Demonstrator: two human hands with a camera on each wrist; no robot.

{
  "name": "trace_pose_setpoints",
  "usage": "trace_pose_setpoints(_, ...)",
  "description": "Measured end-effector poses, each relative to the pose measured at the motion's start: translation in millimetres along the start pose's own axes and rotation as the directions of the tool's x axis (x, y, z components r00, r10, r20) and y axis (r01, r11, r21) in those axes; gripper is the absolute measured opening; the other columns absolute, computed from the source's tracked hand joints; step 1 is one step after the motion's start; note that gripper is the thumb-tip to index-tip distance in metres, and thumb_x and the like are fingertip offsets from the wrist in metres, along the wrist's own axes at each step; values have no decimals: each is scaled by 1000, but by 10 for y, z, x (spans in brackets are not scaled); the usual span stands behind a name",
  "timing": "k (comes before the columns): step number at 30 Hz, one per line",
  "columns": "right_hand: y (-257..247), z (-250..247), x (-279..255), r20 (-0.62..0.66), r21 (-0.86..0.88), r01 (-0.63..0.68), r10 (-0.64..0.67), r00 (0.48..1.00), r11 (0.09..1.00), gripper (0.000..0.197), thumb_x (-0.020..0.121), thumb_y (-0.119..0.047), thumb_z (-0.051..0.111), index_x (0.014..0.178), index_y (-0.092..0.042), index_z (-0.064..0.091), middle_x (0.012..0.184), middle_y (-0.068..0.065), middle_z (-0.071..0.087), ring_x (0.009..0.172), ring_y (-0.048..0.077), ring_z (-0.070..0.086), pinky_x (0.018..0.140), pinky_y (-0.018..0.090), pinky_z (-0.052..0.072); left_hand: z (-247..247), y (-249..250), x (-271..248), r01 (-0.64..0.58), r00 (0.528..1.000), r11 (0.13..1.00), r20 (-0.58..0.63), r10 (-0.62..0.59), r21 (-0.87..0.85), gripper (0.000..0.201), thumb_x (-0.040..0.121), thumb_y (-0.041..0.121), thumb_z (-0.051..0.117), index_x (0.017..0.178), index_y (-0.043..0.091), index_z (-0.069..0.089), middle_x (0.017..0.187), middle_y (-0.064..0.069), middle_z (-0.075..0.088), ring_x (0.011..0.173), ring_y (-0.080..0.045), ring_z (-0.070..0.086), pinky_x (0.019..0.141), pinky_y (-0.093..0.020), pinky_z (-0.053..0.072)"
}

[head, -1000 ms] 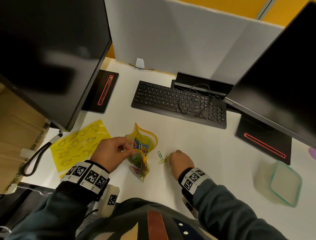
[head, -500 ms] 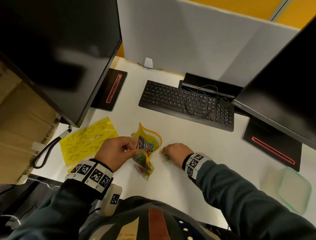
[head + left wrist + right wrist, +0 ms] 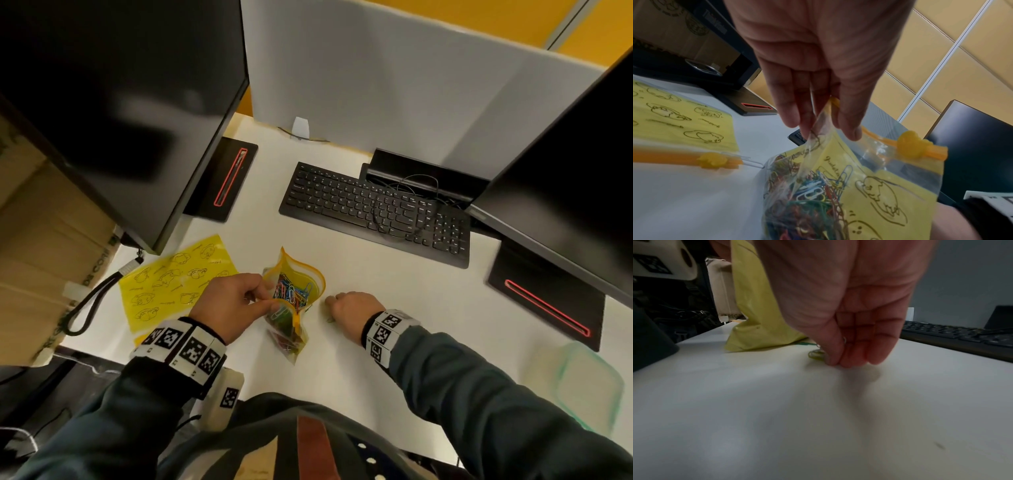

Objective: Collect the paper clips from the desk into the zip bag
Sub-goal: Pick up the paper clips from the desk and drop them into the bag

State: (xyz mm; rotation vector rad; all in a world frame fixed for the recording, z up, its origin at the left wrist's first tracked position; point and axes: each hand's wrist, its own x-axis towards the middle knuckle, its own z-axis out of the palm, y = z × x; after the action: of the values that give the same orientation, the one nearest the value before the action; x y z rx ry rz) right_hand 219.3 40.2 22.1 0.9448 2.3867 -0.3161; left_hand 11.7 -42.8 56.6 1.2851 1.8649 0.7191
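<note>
My left hand (image 3: 230,301) pinches one wall of the zip bag (image 3: 294,301) at its open mouth, thumb against fingers (image 3: 795,113), holding it up off the white worktop (image 3: 394,301); the left wrist view shows a tangle of coloured paper clips (image 3: 813,193) already inside, against the yellow printed panel. My right hand (image 3: 352,310) sits just beside the bag on its right, fingers curled down with the tips pressed to the worktop, closing on a yellowish-green paper clip (image 3: 816,354) (a green one (image 3: 805,344) lies close behind it, near the bag's base). A black keyboard (image 3: 373,209) lies further back, a yellow printed sheet (image 3: 171,281) to the left, and a lidded plastic container (image 3: 579,387) at far right
</note>
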Motion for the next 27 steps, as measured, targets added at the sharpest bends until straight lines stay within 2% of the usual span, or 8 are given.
trace_pose_setpoints(3,18,27,-17,-10,52,-13,14,1000,999,32,87,0,44,118,-1,50,119,19,52,105,36,55,80,40,47,-49,0,14,0,1000,1000,-27,0,-8,19,66,23,80,61,16,63,88,-8,72,80,-25,63,78,-44,52)
trace_pose_setpoints(7,19,74,-34,-75,258,-4,24,997,966,31,80,0,48,109,-6,58,112,14,59,100,33,58,79,34,48,-169,-82,50,26,996,999,-82,-28,-20,19,64,23,81,61,17,64,87,-11,71,83,-29,64,79,-47,52)
trace_pose_setpoints(10,-58,44,13,-83,320,-6,34,996,947,14,79,0,48,84,-13,52,99,17,64,80,28,51,68,28,39,-219,-116,50,40,994,999,-101,-42,-18,20,63,24,81,63,17,63,87,-7,72,85,-28,64,81,-48,52)
trace_pose_setpoints(12,-104,-12,59,-100,338,-8,44,994,941,11,78,0,48,80,-10,49,93,19,64,75,26,47,65,29,39,-241,-124,35,51,993,998,-109,-54,-28,19,63,22,81,61,15,63,88,-4,72,86,-28,64,82,-48,52)
trace_pose_setpoints(14,-131,-88,123,-135,377,-4,59,989,926,15,78,2,46,86,-5,56,92,20,65,79,30,54,68,31,43,-257,-139,20,54,991,997,-120,-59,-46,18,64,20,81,63,15,64,89,-2,72,87,-27,65,83,-47,52)
trace_pose_setpoints(18,-219,-171,277,-121,310,31,8,993,950,25,83,-4,48,105,-9,61,105,18,63,96,33,59,81,34,48,-280,-154,-9,55,990,997,-126,-61,-52,16,66,16,80,62,13,64,92,1,70,88,-21,65,85,-42,52)
trace_pose_setpoints(23,-354,-222,377,-52,108,78,-72,996,991,23,91,-7,45,110,-1,58,111,21,59,102,36,59,84,38,49,-281,-179,-37,47,988,998,-143,-54,-52,16,66,14,79,65,7,65,94,0,70,87,-14,66,82,-31,51)
trace_pose_setpoints(27,-456,-327,451,27,44,46,-47,999,998,32,96,-7,35,123,2,48,125,21,52,112,37,53,88,39,46,-281,-194,-35,54,987,996,-147,-63,-65,16,67,13,79,64,7,64,92,0,70,87,-12,65,79,-27,50)
